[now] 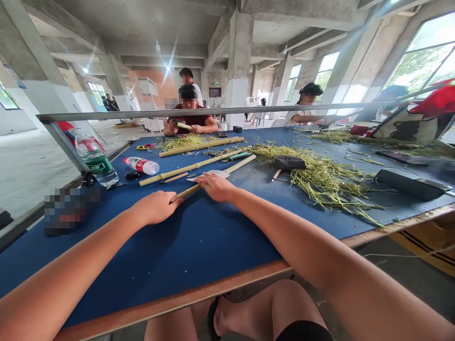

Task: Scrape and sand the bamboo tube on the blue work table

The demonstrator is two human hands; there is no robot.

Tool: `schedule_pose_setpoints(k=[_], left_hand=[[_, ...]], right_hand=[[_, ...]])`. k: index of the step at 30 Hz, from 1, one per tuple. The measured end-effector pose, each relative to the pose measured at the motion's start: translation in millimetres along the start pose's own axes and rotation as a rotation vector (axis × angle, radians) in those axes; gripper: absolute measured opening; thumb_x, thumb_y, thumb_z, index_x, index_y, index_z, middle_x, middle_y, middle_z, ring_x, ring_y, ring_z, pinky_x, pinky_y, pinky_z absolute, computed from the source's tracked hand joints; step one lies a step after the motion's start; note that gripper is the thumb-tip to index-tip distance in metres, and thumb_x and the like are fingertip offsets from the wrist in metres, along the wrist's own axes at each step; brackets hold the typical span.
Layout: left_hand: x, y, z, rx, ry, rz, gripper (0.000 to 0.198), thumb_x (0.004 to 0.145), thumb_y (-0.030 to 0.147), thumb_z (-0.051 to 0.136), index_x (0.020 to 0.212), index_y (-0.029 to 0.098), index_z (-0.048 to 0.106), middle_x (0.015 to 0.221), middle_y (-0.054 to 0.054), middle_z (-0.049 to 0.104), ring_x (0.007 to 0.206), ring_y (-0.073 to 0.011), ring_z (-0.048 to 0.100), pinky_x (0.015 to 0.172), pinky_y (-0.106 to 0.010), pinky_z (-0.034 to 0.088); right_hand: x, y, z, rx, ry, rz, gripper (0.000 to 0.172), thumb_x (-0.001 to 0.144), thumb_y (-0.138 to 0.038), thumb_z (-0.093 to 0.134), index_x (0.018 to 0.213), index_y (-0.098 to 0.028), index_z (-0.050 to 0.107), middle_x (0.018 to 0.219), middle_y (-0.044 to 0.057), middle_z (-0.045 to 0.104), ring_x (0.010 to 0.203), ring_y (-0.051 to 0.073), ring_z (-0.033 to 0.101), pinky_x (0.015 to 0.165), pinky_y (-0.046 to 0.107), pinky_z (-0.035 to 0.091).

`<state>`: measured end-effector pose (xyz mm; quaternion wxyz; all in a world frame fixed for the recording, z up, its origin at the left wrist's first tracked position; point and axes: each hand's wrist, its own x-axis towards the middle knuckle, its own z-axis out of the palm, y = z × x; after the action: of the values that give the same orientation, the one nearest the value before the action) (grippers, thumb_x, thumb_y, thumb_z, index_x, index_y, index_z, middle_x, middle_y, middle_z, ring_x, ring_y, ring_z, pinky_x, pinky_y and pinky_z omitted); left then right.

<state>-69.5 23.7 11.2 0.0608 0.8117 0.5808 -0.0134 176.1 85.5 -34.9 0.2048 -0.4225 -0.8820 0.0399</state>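
A thin bamboo stick (242,164) lies slantwise over the blue table, pointing away to the right. Its near end is in my left hand (156,207), whose fingers are wrapped round it. Further along, my right hand (216,186) is closed over the same stick from above. Something pale and flat, like a piece of paper or sandpaper (221,173), shows under and beyond my right fingers; its kind is not certain. Just past my hands lie a longer bamboo pole (192,167) and a short bamboo strip (176,177).
Plastic bottles (96,161) (141,166) are at the left, near a metal rail (142,114). Beyond lie another bamboo pole (202,146) and scissors (144,147). Green shavings (320,177), a dark block (289,162) and a grey box (408,183) occupy the right. Co-workers sit across the table.
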Motion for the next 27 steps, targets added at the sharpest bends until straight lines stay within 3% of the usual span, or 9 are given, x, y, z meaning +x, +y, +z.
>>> schedule_pose_setpoints(k=[3,5,11,13,15,18,22,24,27], left_hand=[[0,0,0.5,0.015,0.011,0.024,0.049,0.095,0.062,0.034,0.103,0.024,0.064,0.098,-0.013,0.076,0.086,-0.0310,0.069,0.067,-0.035,0.041],[-2,1,-1.3,0.013,0.002,0.029,0.048,0.096,0.060,0.032,0.104,0.025,0.063,0.097,-0.012,0.076,0.086,-0.0303,0.069,0.067,-0.035,0.040],[-6,1,-11.2,-0.031,-0.081,0.021,0.047,0.097,0.060,0.029,0.090,0.025,0.060,0.095,-0.009,0.075,0.084,-0.0271,0.067,0.066,-0.033,0.041],[-5,-1,-13.1,-0.032,-0.089,0.023,0.046,0.098,0.058,0.029,0.086,0.024,0.058,0.093,-0.009,0.074,0.083,-0.0258,0.067,0.066,-0.032,0.041],[-3,-3,-13.2,-0.037,-0.080,0.016,0.045,0.098,0.056,0.030,0.084,0.024,0.057,0.094,-0.009,0.074,0.084,-0.0254,0.067,0.067,-0.032,0.041],[-1,-5,-10.1,-0.030,-0.048,-0.005,0.045,0.096,0.058,0.034,0.085,0.023,0.059,0.093,-0.010,0.075,0.084,-0.0264,0.068,0.064,-0.032,0.040],[-1,-2,-6.3,0.001,0.010,0.053,0.038,0.093,0.059,0.043,0.100,0.026,0.061,0.092,-0.008,0.076,0.079,-0.0260,0.068,0.061,-0.032,0.036],[-2,-2,-8.0,0.001,0.002,0.081,0.034,0.094,0.056,0.042,0.098,0.027,0.060,0.091,-0.007,0.075,0.080,-0.0255,0.068,0.062,-0.032,0.036],[-6,-6,-14.4,-0.035,-0.061,0.076,0.041,0.095,0.060,0.037,0.090,0.026,0.059,0.088,-0.006,0.074,0.080,-0.0246,0.067,0.064,-0.031,0.039]], right_hand=[[2,-25,8,0.053,-0.004,-0.134,0.049,0.111,-0.038,0.027,0.148,-0.024,0.056,0.152,0.001,0.057,0.149,0.021,0.039,0.125,0.040,0.025],[3,-20,7,0.039,0.001,-0.137,0.048,0.111,-0.036,0.028,0.147,-0.024,0.056,0.151,0.002,0.057,0.148,0.020,0.040,0.125,0.038,0.025],[2,53,-15,-0.121,0.048,0.261,0.048,0.110,-0.029,0.028,0.142,-0.015,0.061,0.149,0.011,0.058,0.149,0.025,0.040,0.123,0.044,0.028],[0,62,-19,-0.139,0.054,0.341,0.048,0.109,-0.027,0.028,0.142,-0.014,0.061,0.149,0.013,0.057,0.149,0.027,0.039,0.122,0.045,0.029],[-1,53,-17,-0.144,0.029,0.280,0.047,0.109,-0.026,0.030,0.143,-0.014,0.060,0.150,0.013,0.057,0.150,0.027,0.038,0.123,0.045,0.027],[1,14,-3,-0.097,0.000,0.061,0.048,0.109,-0.029,0.029,0.145,-0.016,0.059,0.150,0.010,0.058,0.149,0.025,0.039,0.125,0.042,0.025],[3,-27,12,0.015,-0.004,-0.166,0.051,0.110,-0.036,0.026,0.146,-0.020,0.058,0.149,0.004,0.059,0.147,0.022,0.043,0.124,0.039,0.029],[4,-21,10,0.010,-0.007,-0.179,0.048,0.109,-0.033,0.029,0.145,-0.022,0.059,0.150,0.003,0.058,0.147,0.023,0.043,0.123,0.040,0.029],[2,22,-3,-0.079,-0.012,0.005,0.045,0.106,-0.024,0.035,0.142,-0.022,0.062,0.149,0.005,0.058,0.147,0.025,0.043,0.123,0.045,0.028]])
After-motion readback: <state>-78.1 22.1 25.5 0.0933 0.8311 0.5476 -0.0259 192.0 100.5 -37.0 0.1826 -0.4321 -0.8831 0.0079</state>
